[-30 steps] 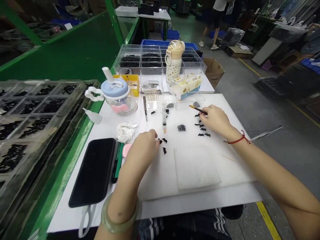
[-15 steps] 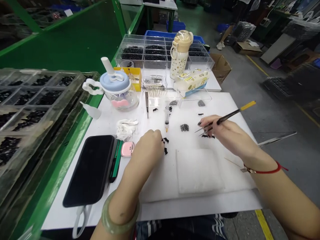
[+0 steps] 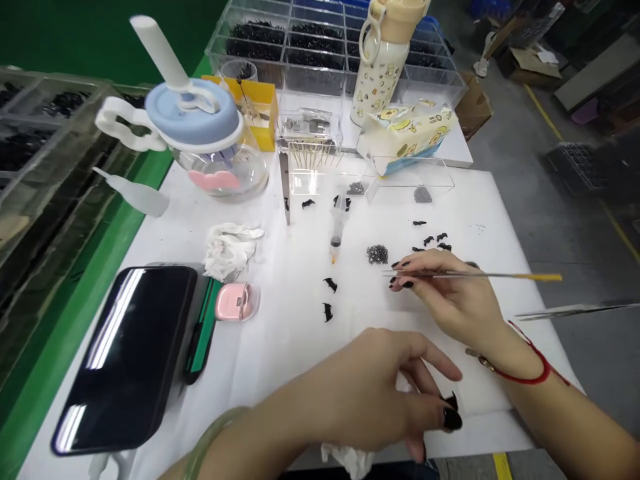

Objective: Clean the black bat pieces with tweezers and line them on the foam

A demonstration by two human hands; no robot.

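My left hand (image 3: 380,393) is low at the front of the table. A small black bat-shaped piece (image 3: 452,400) shows at its thumb tip, pinched against the fingers. Crumpled white tissue (image 3: 350,460) sticks out below the palm; whether the hand grips it is hidden. My right hand (image 3: 450,300) is closed round tweezers (image 3: 500,275) with a yellow end, their points facing left beside a heap of tiny dark beads (image 3: 377,254). More black bat-shaped pieces (image 3: 331,285) lie left of the heap and beyond my right hand.
A syringe (image 3: 339,227) lies mid-table. At left are a phone (image 3: 125,353), a green cutter (image 3: 203,330), a pink case (image 3: 235,302) and a lidded cup (image 3: 200,133). A bottle (image 3: 383,73) and a wipes pack (image 3: 407,137) stand behind. Scissor-like blades (image 3: 570,311) overhang the right edge.
My left hand has moved right and toward me from the bat-shaped pieces, with one now at its thumb. My right hand has turned the tweezers nearly level. The view has shifted closer.
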